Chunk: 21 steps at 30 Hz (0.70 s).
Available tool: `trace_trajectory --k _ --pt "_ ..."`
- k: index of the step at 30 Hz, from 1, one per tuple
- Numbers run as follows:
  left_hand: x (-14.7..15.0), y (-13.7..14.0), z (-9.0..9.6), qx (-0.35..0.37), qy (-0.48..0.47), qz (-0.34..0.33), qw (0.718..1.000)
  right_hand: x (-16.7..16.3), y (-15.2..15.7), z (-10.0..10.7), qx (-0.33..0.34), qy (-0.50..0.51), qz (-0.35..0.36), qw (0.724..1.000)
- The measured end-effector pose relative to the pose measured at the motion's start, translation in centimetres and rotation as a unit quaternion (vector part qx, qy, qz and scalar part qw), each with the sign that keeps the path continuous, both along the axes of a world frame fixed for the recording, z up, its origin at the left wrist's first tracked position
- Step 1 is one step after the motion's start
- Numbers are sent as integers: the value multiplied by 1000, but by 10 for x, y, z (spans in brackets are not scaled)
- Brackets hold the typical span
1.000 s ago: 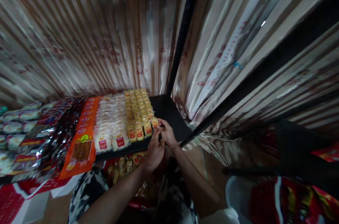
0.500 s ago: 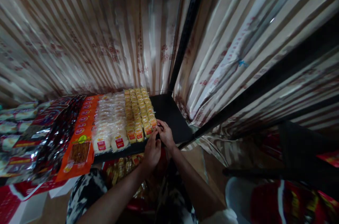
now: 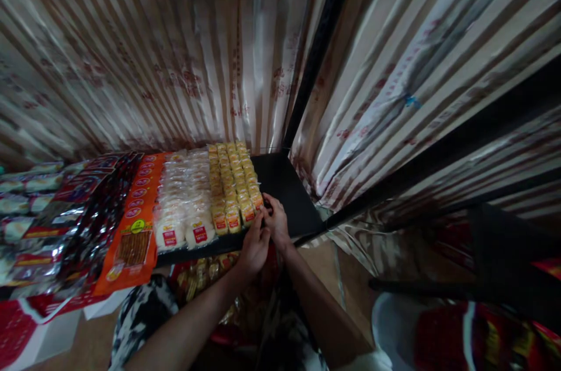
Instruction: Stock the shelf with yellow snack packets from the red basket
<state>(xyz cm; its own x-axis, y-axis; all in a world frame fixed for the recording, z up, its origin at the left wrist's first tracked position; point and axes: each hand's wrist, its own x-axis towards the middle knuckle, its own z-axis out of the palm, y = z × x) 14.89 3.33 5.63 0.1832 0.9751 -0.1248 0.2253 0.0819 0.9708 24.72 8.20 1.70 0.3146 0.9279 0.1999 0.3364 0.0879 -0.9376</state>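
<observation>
Small yellow snack packets point(image 3: 232, 184) with red labels stand in several tight rows on a black shelf point(image 3: 284, 184). At the front of the rightmost row, my right hand point(image 3: 277, 220) is closed, fingertips on the end yellow snack packet point(image 3: 256, 200). My left hand point(image 3: 255, 245) meets it there from below, its fingers pinched together at the same packet. The fingers partly hide what they grip. Left of the yellow rows lie clear packs of white round pieces point(image 3: 199, 231) with red labels.
Farther left are an orange bag point(image 3: 127, 242), dark glossy packs point(image 3: 87, 219) and silvery packs point(image 3: 26, 207). Below the shelf, gold-wrapped packets point(image 3: 201, 277) fill a red container. A black post point(image 3: 315, 55) and striped sheeting point(image 3: 210, 38) rise behind. A pale tub point(image 3: 388, 324) stands lower right.
The view has shifted slightly, moving the shelf a little to the right in the picture. Both hands stay together at the front end of the rightmost yellow row.
</observation>
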Motion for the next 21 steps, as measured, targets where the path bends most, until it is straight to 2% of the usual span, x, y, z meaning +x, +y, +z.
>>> trace_trajectory --k 7,10,12,14,17,21 --pt "1 1 0 17 36 -13 999 0 -1 0 9 10 45 999" --pt "0 -3 -6 61 85 -13 994 -1 -4 1 -3 -10 34 999" --pt "-4 -8 -10 116 133 -18 984 -1 -5 1 0 -28 7 1000" --pt "-12 -15 -13 188 185 -41 964 0 -7 1 6 -23 -17 1000" --pt "-29 -27 -14 296 266 -98 912 5 -6 -2 -2 26 -28 999" --pt "-45 -36 -16 361 379 -138 841 8 -5 -6 -14 67 -32 997"
